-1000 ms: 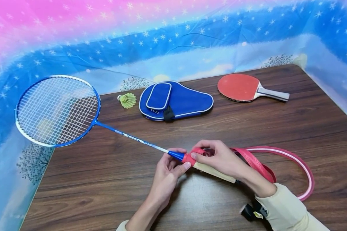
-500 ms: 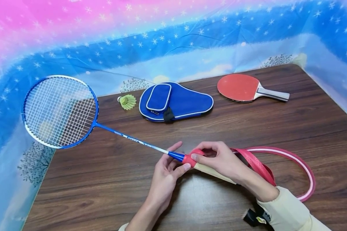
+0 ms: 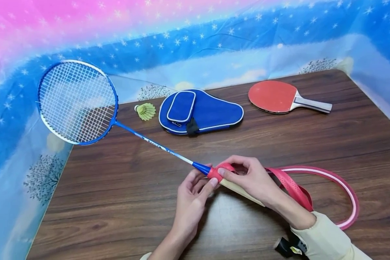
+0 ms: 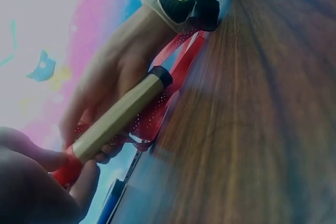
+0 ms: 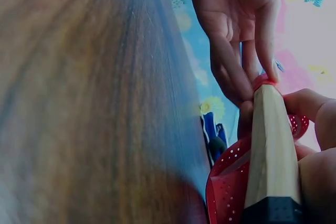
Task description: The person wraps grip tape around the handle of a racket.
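Note:
A blue and white badminton racket slants up to the left, its strung head raised above the table's far left. Thumb and fingers of my left hand pinch the top of its handle, where red grip tape is wrapped just below the blue cone. My right hand pinches the tape close beside that wrap. Below it the bare wooden handle shows, ending in a black butt cap. Loose perforated tape hangs beside the handle, and a long pink-edged strip loops over the table to the right.
Along the back of the wooden table lie a yellow shuttlecock, a blue paddle case and a red table tennis paddle. A patterned cloth hangs behind the table's far edge.
The racket's head has swung upward and a little right. Both hands keep their hold at the top of the handle; the left fingers, briefly extended, have curled in again.

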`<state>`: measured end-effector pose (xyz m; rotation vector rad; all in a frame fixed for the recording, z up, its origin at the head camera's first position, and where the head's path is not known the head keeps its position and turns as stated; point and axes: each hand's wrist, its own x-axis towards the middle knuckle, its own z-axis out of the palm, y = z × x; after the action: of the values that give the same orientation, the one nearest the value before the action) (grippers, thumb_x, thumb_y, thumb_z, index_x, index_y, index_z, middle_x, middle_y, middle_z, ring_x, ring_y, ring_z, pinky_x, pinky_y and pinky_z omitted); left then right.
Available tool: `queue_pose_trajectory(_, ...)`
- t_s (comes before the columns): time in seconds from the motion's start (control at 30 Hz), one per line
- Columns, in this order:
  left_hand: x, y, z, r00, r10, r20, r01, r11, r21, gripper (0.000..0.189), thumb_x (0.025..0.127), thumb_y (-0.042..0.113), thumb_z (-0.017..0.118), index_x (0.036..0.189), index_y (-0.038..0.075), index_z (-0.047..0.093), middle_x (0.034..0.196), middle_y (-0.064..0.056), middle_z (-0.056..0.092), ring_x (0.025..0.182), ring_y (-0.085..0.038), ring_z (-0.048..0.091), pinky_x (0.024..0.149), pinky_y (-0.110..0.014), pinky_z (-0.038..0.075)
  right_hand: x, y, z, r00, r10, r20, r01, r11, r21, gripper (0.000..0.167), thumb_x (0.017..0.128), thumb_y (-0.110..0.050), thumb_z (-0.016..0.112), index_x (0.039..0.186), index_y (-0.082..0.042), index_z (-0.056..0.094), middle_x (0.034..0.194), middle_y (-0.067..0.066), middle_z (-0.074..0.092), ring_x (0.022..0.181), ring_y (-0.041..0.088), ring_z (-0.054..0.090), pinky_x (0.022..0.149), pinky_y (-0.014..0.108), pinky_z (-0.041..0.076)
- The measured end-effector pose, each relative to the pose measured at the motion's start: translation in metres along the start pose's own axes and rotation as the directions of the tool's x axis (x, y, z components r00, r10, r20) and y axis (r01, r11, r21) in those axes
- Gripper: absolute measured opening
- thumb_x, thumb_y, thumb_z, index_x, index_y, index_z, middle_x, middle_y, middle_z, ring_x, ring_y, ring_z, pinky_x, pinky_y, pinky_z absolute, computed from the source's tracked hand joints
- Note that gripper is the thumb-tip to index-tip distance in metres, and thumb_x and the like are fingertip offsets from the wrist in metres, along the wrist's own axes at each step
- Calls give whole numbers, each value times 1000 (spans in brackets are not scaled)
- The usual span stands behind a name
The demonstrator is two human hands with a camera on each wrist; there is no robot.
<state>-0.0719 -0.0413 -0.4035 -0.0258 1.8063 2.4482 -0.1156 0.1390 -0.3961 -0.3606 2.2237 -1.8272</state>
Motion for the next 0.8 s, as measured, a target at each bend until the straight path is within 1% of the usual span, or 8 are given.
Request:
queue_pose_trajectory(0.1, 0, -1, 1, 1000, 10, 18, -10, 1000, -14, 45, 92, 5, 69, 132, -3, 52, 115, -21, 61, 100, -30, 64, 88, -42, 54, 0, 0, 0, 1000, -1, -17, 1, 1000, -17, 21, 88, -37, 74, 104, -24, 71, 97, -1, 70, 87, 19, 64, 73, 30, 50)
queue_pose_trajectory(0.2, 0, -2, 0, 999, 22, 26, -22, 1000, -9, 46, 89, 8, 72, 130, -2, 53, 114, -21, 60, 98, -30, 65, 86, -43, 54, 0, 1, 2, 999, 18, -30, -19, 1000, -2, 23, 86, -38, 76, 102, -23, 71, 96, 1, 70, 86, 20, 64, 70, 29, 49)
queue_pose_trajectory(0.33, 1, -4, -2, 999, 43, -2, -43, 999, 10, 43, 87, 7, 75, 123, -6, 56, 111, -20, 63, 96, -29, 65, 84, -43, 56, -1, 2, 3, 999, 46, -10, -46, 998, 34, 25, 85, -37, 77, 102, -19, 71, 96, 3, 70, 86, 21, 64, 70, 27, 49)
queue_pose_trajectory(0.4, 1, -4, -3, 999, 42, -24, -41, 999, 23, 41, 86, 7, 76, 121, -6, 58, 109, -19, 64, 94, -28, 66, 82, -43, 56, -1, 2, 3, 999, 45, 9, -45, 999, 20, 26, 85, -37, 77, 102, -19, 71, 96, 3, 70, 86, 21, 64, 71, 27, 50)
queue_pose_trajectory(0.5, 0, -3, -4, 999, 25, -47, -24, 999, 27, 39, 84, 5, 77, 118, -5, 60, 109, -18, 65, 94, -28, 66, 81, -43, 56, -1, 1, -1, 1000, 8, 30, -7, 999, -51, 23, 86, -38, 76, 100, -20, 69, 92, 3, 67, 82, 20, 62, 69, 29, 49)
queue_pose_trajectory(0.6, 0, -2, -3, 999, 6, -46, -5, 1000, 28, 37, 84, 4, 77, 116, -4, 61, 108, -18, 65, 95, -28, 66, 82, -43, 56, -1, 0, -7, 998, -31, 55, 37, 992, -119, 21, 88, -38, 74, 94, -21, 64, 83, 3, 61, 75, 19, 58, 64, 29, 46)
queue_pose_trajectory(0.7, -1, -1, -3, 1000, -12, -29, 13, 1000, 24, 35, 84, 3, 76, 114, -4, 61, 109, -18, 65, 97, -27, 66, 82, -40, 56, -3, 1, -11, 995, -50, 89, 60, 993, -103, 22, 90, -34, 72, 90, -16, 58, 75, 4, 53, 68, 19, 52, 59, 28, 40)
queue_pose_trajectory(0.8, -2, -2, -2, 999, -33, -6, 33, 999, -1, 34, 84, 1, 75, 115, -5, 60, 110, -18, 64, 98, -27, 66, 82, -38, 56, -4, 2, -12, 990, -66, 126, 72, 997, -42, 23, 92, -28, 71, 89, -13, 54, 70, 4, 47, 61, 18, 46, 55, 28, 35)
